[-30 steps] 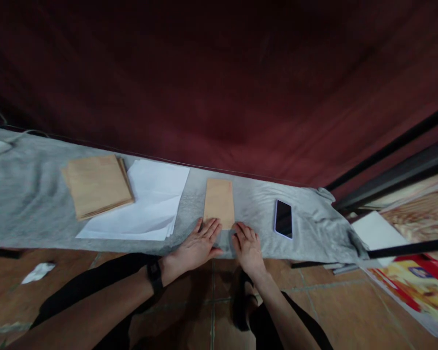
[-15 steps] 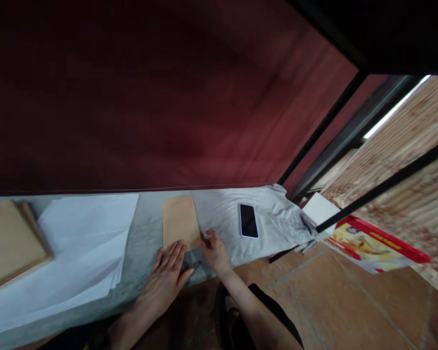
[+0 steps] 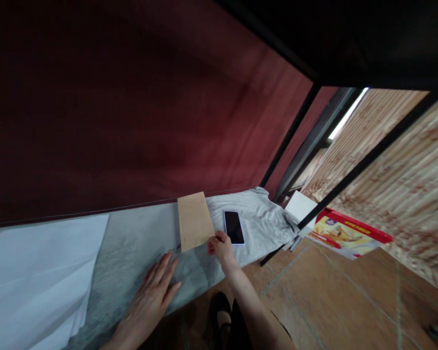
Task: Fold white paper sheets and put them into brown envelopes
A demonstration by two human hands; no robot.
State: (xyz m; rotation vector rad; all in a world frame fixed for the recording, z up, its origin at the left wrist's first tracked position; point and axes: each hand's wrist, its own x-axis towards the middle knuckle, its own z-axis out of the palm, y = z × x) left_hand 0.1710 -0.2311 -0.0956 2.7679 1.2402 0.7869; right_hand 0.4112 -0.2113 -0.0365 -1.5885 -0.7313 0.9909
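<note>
A tan paper envelope (image 3: 194, 221) lies at an angle on the grey cloth, its far end close to the red wall. My right hand (image 3: 221, 247) pinches the envelope's near right corner between thumb and fingers. Left of and nearer than the envelope, my left hand (image 3: 154, 287) rests with fingers stretched out over the cloth, apart from the paper and holding nothing. A smartphone (image 3: 234, 227) with a dark screen and pale purple edge lies just right of the envelope, beside my right hand.
White paper sheets (image 3: 44, 277) are stacked on the left of the cloth-covered table (image 3: 142, 231). A dark red wall (image 3: 142, 126) rises behind. Black metal posts (image 3: 290, 136) stand at the right, near a red and yellow box (image 3: 350, 231) on the tiled floor.
My left hand has come off the envelope and moved left onto the cloth. Pinched by my right hand, the envelope has shifted right, closer to the phone. The view has swung right.
</note>
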